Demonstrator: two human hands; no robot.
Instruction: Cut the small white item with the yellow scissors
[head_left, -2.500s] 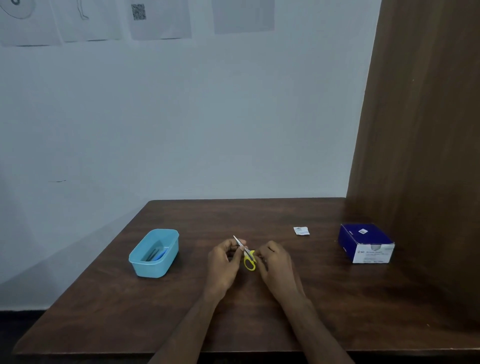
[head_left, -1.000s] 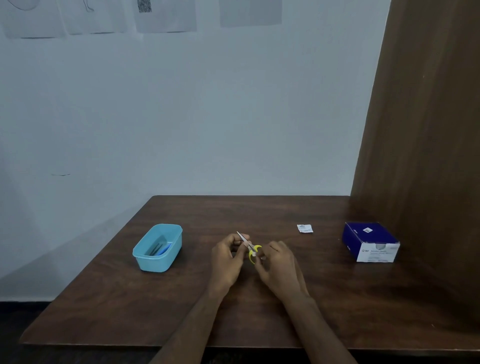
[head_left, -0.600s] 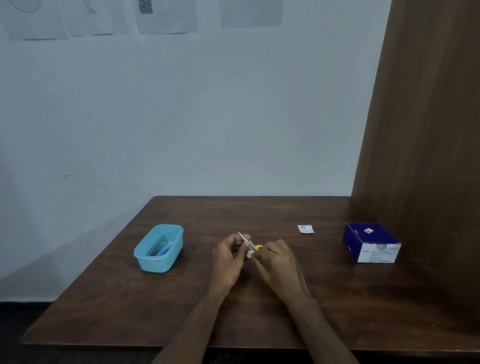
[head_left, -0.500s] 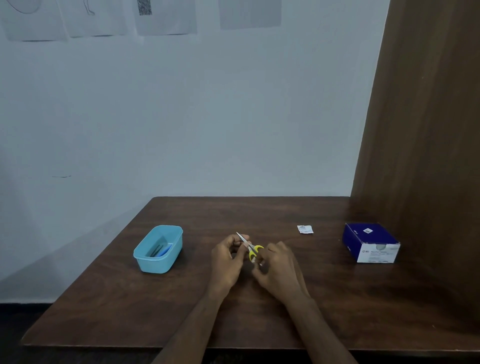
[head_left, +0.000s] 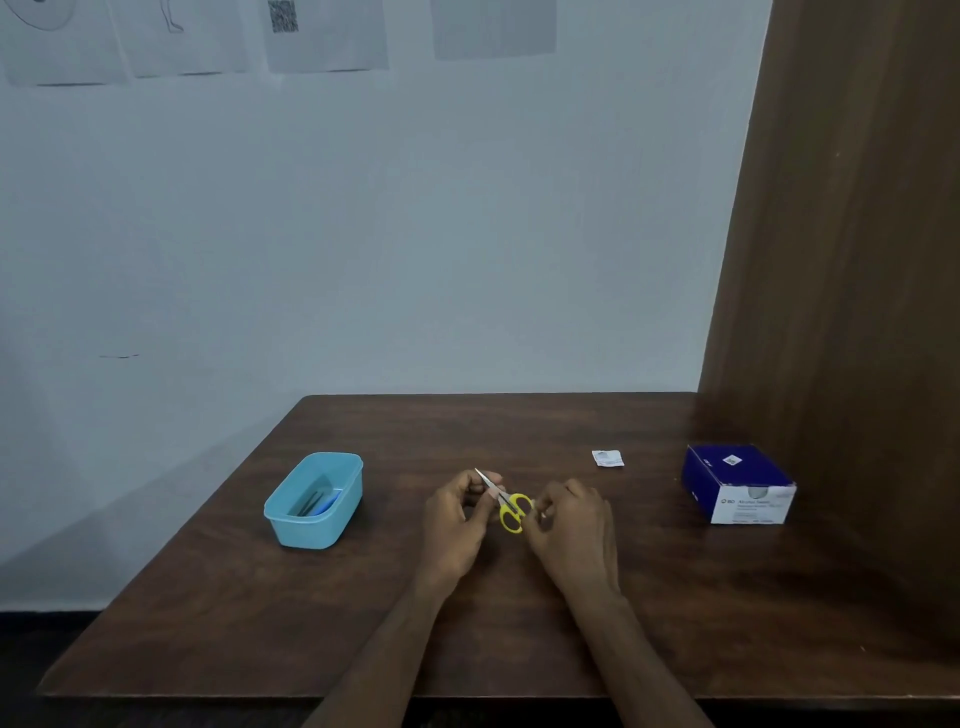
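Note:
Small scissors with yellow handles (head_left: 511, 510) sit between my two hands above the middle of the brown table (head_left: 519, 634). My left hand (head_left: 457, 525) pinches the metal blades, whose tip points up and to the left. My right hand (head_left: 571, 535) has its fingers curled at the yellow handle loops. Whether anything small lies between the fingers is hidden.
A light blue plastic tub (head_left: 316, 500) with a few dark and blue items stands to the left. A small white sachet (head_left: 607, 458) lies to the right at the back. A dark blue and white box (head_left: 737, 488) sits by the brown wooden panel (head_left: 852, 260).
The hands stay in the same spot. The yellow handles show more fully now than half a second ago; my right fingers have shifted a little on them.

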